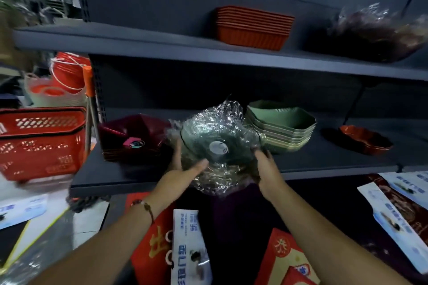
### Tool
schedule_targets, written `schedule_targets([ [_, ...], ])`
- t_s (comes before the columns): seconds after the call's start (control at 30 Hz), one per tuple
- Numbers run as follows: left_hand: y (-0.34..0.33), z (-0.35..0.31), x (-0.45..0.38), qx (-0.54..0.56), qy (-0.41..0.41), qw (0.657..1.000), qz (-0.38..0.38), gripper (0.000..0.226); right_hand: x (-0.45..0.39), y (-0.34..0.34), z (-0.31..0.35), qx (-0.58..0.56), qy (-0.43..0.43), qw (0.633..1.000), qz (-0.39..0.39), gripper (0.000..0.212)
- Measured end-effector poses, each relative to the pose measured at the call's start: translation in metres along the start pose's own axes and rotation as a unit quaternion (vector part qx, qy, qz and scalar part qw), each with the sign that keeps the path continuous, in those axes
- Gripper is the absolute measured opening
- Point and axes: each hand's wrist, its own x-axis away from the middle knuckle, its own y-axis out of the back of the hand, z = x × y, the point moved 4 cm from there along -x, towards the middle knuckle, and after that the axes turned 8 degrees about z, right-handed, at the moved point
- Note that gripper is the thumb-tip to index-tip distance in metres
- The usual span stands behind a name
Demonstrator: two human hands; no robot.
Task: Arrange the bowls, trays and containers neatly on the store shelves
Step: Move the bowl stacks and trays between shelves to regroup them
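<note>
A stack of green bowls wrapped in clear plastic [217,143] is held tilted over the front of the lower shelf [324,159]. My left hand [185,164] grips its left underside and my right hand [264,164] grips its right edge. Left of it on the shelf sit dark red trays [132,132]. To its right stands a stack of pale green angular bowls [282,127], then an orange scalloped tray [363,139]. On the upper shelf [139,39] are stacked orange rectangular containers [252,26] and a plastic-wrapped dark bundle [375,32].
A red shopping basket [39,141] stands at the left, with red buckets and a pale basket [58,81] behind it. Flat packages in red and blue-white [187,245] lie below the shelf near my arms, and more packages [398,203] lie at the right.
</note>
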Motion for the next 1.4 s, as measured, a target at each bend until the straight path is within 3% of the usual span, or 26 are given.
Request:
schedule_targets([
  [0.1,-0.004,0.013,-0.012,-0.094,-0.045,0.994,-0.037,0.106,0.015,-0.007,-0.002,0.187,0.152,0.968,0.074,0.094],
  [0.2,-0.002,0.017,-0.031,-0.147,-0.037,0.982,-0.109,0.1,0.008,-0.007,-0.014,0.396,0.144,0.899,0.119,0.121],
  [0.27,0.0,0.016,-0.044,-0.195,-0.038,0.971,-0.133,0.098,-0.015,-0.007,-0.019,0.441,0.107,0.882,0.129,0.13],
  [0.37,0.004,0.015,-0.067,-0.269,-0.053,0.949,-0.157,0.096,-0.057,-0.011,-0.02,0.478,0.075,0.871,0.086,0.124],
  [0.47,0.013,0.015,-0.097,-0.36,-0.014,0.916,-0.174,0.096,-0.081,-0.021,-0.015,0.583,0.105,0.803,0.06,0.117],
  [0.57,0.021,0.006,-0.115,-0.465,0.015,0.866,-0.184,0.088,-0.083,-0.026,-0.003,0.599,0.091,0.794,0.04,0.116],
  [0.7,0.02,0.001,-0.098,-0.57,-0.146,0.787,-0.184,0.067,-0.073,-0.039,0.011,0.738,0.075,0.671,0.003,0.104],
  [0.77,0.027,0.01,-0.082,-0.605,-0.181,0.754,-0.181,0.064,-0.061,-0.054,0.013,0.796,0.106,0.596,0.001,0.097],
  [0.83,0.043,0.022,-0.068,-0.641,-0.161,0.731,-0.171,0.066,-0.046,-0.078,0.01,0.82,0.175,0.545,0.028,0.09],
  [1.0,0.11,0.052,-0.038,-0.684,-0.009,0.706,-0.183,0.08,-0.007,-0.149,-0.014,0.807,0.279,0.503,0.134,0.083],
  [1.1,0.144,0.062,-0.027,-0.676,0.016,0.709,-0.199,0.076,0.003,-0.181,-0.035,0.791,0.276,0.513,0.186,0.082],
  [1.17,0.154,0.062,-0.025,-0.67,0.009,0.714,-0.203,0.058,0.005,-0.196,-0.046,0.766,0.258,0.548,0.215,0.085],
  [1.2,0.155,0.06,-0.025,-0.662,0.007,0.724,-0.196,0.049,0.004,-0.201,-0.049,0.739,0.244,0.586,0.226,0.086],
  [1.27,0.154,0.056,-0.02,-0.644,-0.004,0.742,-0.185,0.042,0.003,-0.207,-0.048,0.633,0.202,0.714,0.22,0.085],
  [1.33,0.154,0.057,-0.006,-0.63,-0.05,0.75,-0.196,0.044,-0.006,-0.212,-0.048,0.456,0.134,0.86,0.186,0.078],
  [1.4,0.155,0.063,0.014,-0.596,-0.109,0.765,-0.219,0.044,-0.009,-0.219,-0.053,0.263,0.041,0.953,0.145,0.064],
])
